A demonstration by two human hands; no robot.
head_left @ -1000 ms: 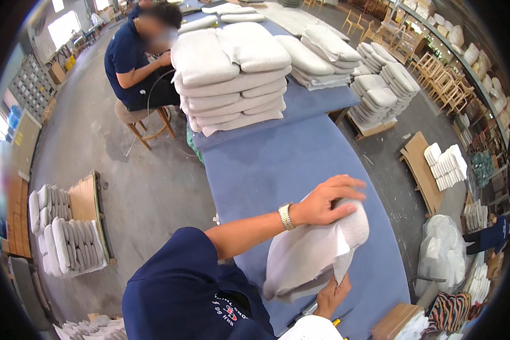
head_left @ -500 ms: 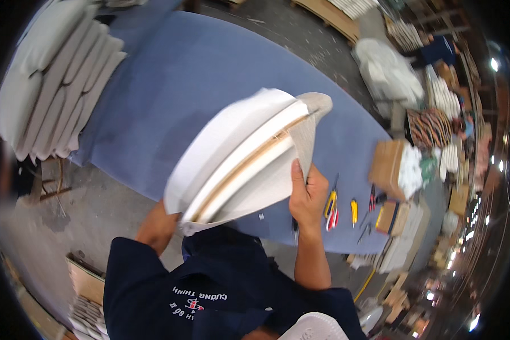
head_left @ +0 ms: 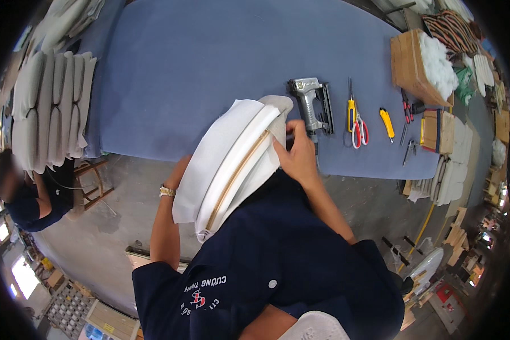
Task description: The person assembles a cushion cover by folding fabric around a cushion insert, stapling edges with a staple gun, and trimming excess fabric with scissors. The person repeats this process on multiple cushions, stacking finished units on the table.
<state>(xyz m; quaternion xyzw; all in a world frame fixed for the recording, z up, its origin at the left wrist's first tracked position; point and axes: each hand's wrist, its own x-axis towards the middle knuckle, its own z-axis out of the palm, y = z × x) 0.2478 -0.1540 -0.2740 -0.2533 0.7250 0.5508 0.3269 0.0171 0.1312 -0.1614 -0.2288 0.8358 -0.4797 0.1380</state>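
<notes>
Broad blue worktable (head_left: pixel 209 51), grey floor (head_left: pixel 133 209), wooden stool (head_left: pixel 99 198) at left, bright window (head_left: pixel 25 277) lower left

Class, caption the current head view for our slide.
A partly covered seat cushion held between left hand and right hand at a blue table, near a staple gun and red-handled scissors.

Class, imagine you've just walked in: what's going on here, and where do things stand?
A person holds a padded seat at the near edge of a blue table, its layered edge showing a thin brown strip between white layers. The right hand grips the pale fabric at one end; the left hand is at the far side, its fingers hidden. A staple gun, scissors and a yellow cutter lie to the right, untouched.
</notes>
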